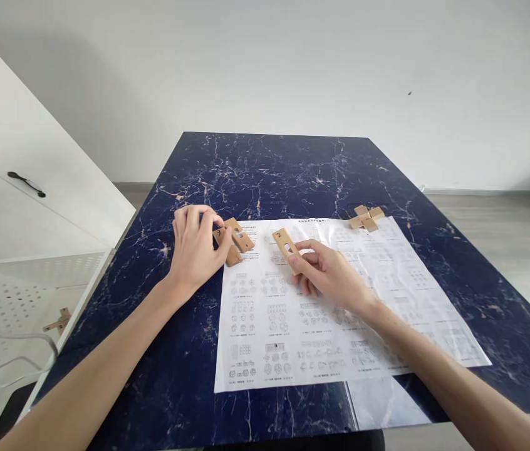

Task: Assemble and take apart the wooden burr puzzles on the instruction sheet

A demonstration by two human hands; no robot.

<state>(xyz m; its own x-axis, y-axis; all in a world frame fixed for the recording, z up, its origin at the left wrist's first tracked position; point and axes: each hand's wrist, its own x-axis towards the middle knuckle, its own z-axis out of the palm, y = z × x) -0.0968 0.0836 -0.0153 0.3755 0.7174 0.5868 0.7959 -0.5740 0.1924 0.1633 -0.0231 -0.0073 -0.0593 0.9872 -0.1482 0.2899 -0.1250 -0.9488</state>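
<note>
My left hand (194,247) rests on the dark blue marble table (269,169), its fingers closed on two numbered wooden puzzle pieces (235,241) at the upper left corner of a printed instruction sheet (326,326). Over the sheet, my right hand (326,272) pinches a flat wooden piece (286,248) marked with a 2, which has a slot cut in it. An assembled wooden cross of pieces (366,218) lies on the sheet's far edge, out of reach of both hands.
A white cabinet with a black handle (26,183) stands at the left. Below it is a white perforated tray (20,300) holding a small wooden piece (59,321). A second sheet (387,404) sticks out under the printed one at the table's front edge.
</note>
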